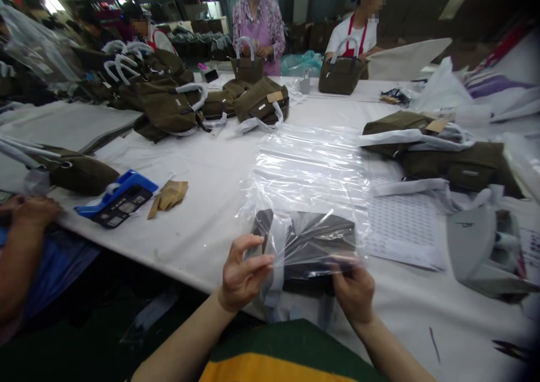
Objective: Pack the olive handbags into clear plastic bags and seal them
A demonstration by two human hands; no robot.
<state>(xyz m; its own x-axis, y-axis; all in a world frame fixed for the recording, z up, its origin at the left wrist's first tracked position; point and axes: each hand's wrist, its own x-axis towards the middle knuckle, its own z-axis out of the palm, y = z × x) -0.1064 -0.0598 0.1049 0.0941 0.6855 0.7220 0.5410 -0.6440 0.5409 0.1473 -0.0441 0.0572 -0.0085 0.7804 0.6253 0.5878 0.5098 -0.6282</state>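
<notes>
A dark olive handbag [320, 236] lies partly inside a clear plastic bag [310, 162] at the table's near edge. Pale wrapping covers its strap [276, 258], which runs down the bag's left side. My left hand [244, 272] has its fingers curled at the left edge of the clear plastic bag, beside the strap. At the near right corner, my right hand [354, 289] grips the plastic between thumb and fingers, over the handbag. The rest of the plastic stretches flat and creased away from me across the table.
Olive handbags [169, 103] with wrapped handles are piled at the far left; others [459, 165] lie right. A printed sheet [403, 227], a blue holder [118, 193] and brown tags [171, 196] lie on the white table [198, 230]. A co-worker's hand [36, 210] rests left; others work opposite.
</notes>
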